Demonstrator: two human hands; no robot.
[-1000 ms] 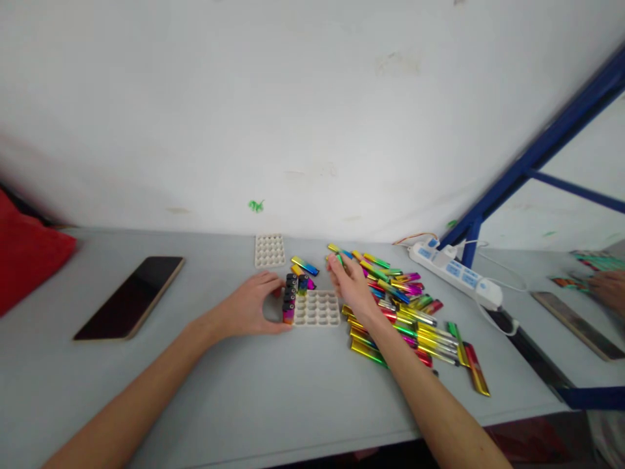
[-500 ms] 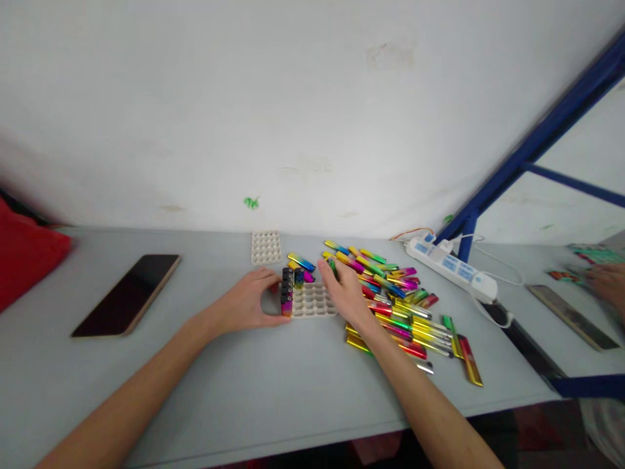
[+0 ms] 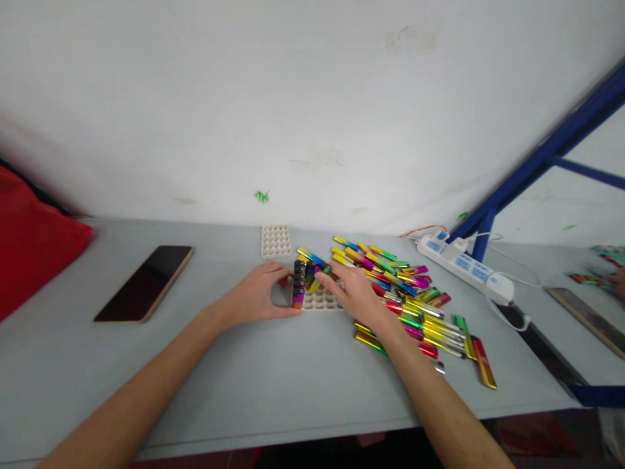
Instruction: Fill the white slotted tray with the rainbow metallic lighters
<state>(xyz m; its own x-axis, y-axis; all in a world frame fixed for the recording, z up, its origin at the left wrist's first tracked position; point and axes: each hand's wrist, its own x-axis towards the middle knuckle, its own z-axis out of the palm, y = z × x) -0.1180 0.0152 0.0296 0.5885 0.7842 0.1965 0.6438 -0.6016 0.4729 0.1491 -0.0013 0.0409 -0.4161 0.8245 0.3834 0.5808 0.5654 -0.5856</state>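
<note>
Leftward has come the right hand (image 3: 359,293), pinching a tilted yellow-green lighter (image 3: 315,284) over the socketed tray (image 3: 322,301) — likely placing, calling for straightening; the left hand (image 3: 256,293) spreads around the upright lighter row (image 3: 299,280).

Wall (image 3: 219,117): soft, even light — dimmer far left.
Lighters (image 3: 400,284): metallic glare, detail soft.
Co-worker's hand (image 3: 619,280): blurred — right edge.
Below table (image 3: 254,391): deep shadow.

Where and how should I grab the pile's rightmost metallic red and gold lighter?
Probably pinch the metallic red and gold lighter across its slim middle, from above right: it lies flat, grey table on its right, a green and yellow lighter crowding its left.
</note>
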